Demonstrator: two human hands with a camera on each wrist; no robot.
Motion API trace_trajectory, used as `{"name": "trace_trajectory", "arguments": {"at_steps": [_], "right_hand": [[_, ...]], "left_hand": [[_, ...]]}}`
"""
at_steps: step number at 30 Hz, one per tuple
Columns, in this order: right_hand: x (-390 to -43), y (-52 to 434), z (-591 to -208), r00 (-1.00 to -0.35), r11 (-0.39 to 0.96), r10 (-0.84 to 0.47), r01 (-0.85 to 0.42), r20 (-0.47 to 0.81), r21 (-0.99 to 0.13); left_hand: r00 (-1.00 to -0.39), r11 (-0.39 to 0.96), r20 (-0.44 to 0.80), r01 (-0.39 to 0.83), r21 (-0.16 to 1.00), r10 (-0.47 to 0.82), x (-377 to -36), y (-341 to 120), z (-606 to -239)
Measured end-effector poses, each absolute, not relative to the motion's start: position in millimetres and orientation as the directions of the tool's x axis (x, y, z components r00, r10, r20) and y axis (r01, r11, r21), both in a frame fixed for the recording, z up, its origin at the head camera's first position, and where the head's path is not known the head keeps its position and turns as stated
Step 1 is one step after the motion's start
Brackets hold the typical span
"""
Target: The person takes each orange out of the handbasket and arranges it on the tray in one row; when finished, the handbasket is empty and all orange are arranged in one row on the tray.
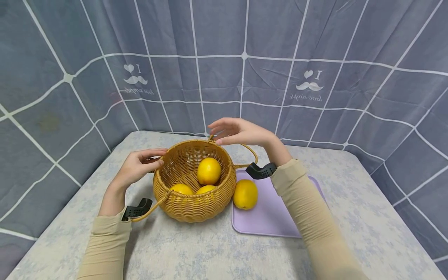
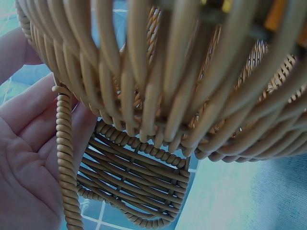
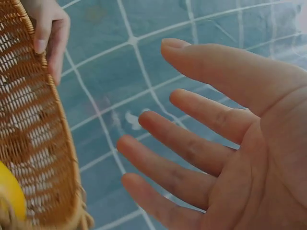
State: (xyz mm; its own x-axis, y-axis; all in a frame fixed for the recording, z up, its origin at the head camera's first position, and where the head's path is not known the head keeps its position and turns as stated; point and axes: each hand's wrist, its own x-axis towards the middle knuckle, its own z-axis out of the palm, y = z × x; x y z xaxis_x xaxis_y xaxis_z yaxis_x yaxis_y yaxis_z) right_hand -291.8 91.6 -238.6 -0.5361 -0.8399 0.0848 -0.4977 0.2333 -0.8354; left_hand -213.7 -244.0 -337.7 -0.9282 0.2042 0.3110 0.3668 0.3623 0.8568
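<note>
Three lemons (image 1: 208,170) are sitting inside the wicker basket (image 1: 178,163), which is standing on the pale patterned table (image 1: 210,249) just left of a lilac mat (image 1: 276,217); a fourth lemon (image 1: 245,194) is lying on the mat, right against the basket's wall. From the head view, the left hand (image 1: 138,166) is resting at the basket's left rim with its fingers bent lightly over the edge, while the right hand (image 1: 238,131) is hovering above the far rim, fingers straight and relaxed, gripping nothing. That view is not settling whether the left hand is truly clasping the rim; the left wrist view is adding that the palm (image 2: 29,163) is lying flat and loose beside the coiled handle (image 2: 66,158), which is running across it without being squeezed. Only this camera is showing the basket's woven underside and wall up close. The right wrist view is confirming the spread, empty fingers (image 3: 187,148) of the right hand, and is catching the left fingertips (image 3: 48,33) at the far rim, plus a sliver of yellow fruit inside.
</note>
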Motion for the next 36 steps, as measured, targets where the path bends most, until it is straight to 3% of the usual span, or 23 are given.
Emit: {"name": "trace_trajectory", "arguments": {"at_steps": [7, 13, 20, 28, 36], "right_hand": [[-298.6, 48.7, -241.3, -0.481, 0.239, -0.877, -0.482, 0.027, -0.843], [-308.5, 22.3, -252.5, -0.36, 0.201, -0.932, -0.456, -0.027, -0.867], [-316.3, 5.2, -266.6, -0.272, 0.2, -0.957, -0.347, -0.106, -0.916], [-325.9, -8.5, -293.3, -0.287, 0.226, -0.947, -0.286, -0.142, -0.931], [-330.9, -5.2, -313.1, -0.323, 0.284, -0.932, -0.36, -0.167, -0.889]], "left_hand": [[-0.924, 0.356, 0.318, 0.376, 0.856, 0.212, -215.3, -243.7, -339.3], [-0.919, 0.351, 0.327, 0.387, 0.852, 0.22, -215.6, -244.1, -340.5], [-0.924, 0.346, 0.312, 0.373, 0.861, 0.22, -215.0, -244.2, -340.3], [-0.931, 0.376, 0.294, 0.358, 0.855, 0.217, -214.8, -244.4, -339.2], [-0.926, 0.392, 0.305, 0.371, 0.842, 0.222, -217.6, -247.0, -343.3]]}}
